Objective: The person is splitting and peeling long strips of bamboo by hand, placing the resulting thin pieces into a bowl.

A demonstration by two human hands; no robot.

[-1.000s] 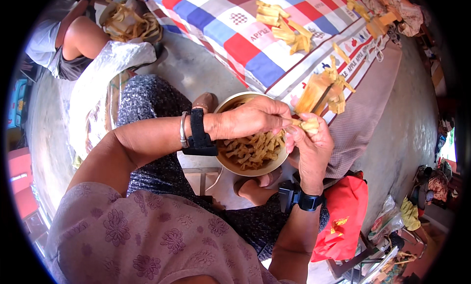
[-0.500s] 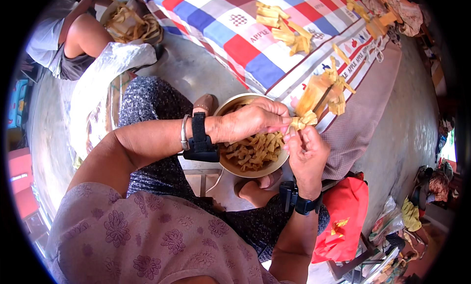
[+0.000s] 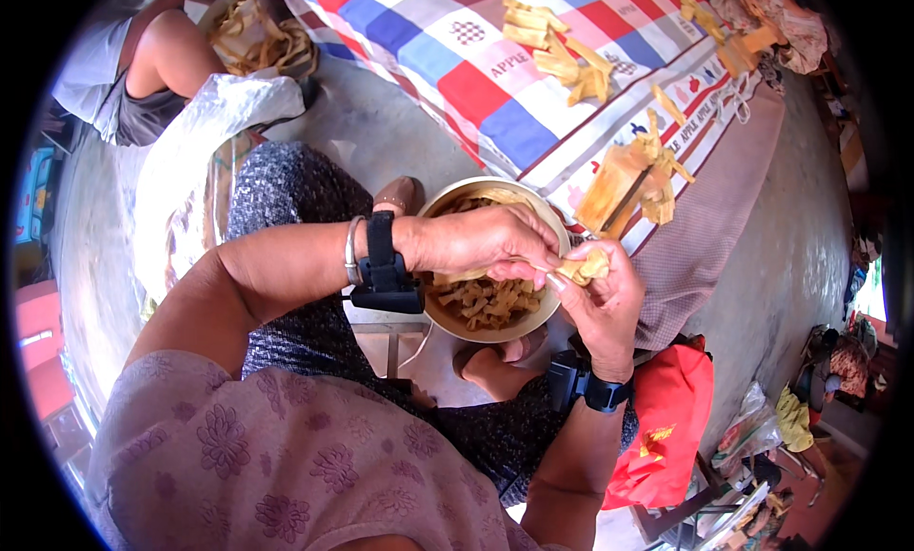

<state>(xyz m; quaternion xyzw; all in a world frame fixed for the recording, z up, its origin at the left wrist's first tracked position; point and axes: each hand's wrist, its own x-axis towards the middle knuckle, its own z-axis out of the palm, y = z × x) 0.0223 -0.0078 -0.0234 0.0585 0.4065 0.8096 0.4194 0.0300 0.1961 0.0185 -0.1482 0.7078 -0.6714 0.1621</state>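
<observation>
My left hand (image 3: 486, 239) is closed, its thumb and fingers pinching one end of a pale yellow, folded, knot-like strip (image 3: 595, 265). From the right, my right hand (image 3: 609, 303) grips the same strip, its fingers curled around the bunched end. I cannot tell what the strip is made of. Both hands are over the right side of a cream round pot (image 3: 486, 337), which holds many short, tan pieces (image 3: 505, 306). A longer pale strip partly shows under my left hand.
A checked cloth (image 3: 447, 84) covers a low surface ahead, bearing yellow strips (image 3: 562, 56) and a flat wooden-looking block (image 3: 609, 184). A red bag (image 3: 666, 427) is at my right, a white plastic bag (image 3: 200, 137) at my left. Another person's leg (image 3: 181, 60) is near a strip-filled container (image 3: 257, 32).
My right hand has turned, with its fingers now curled around the strip's bunched end. My left hand has shifted slightly down and left, still pinching the strip.
</observation>
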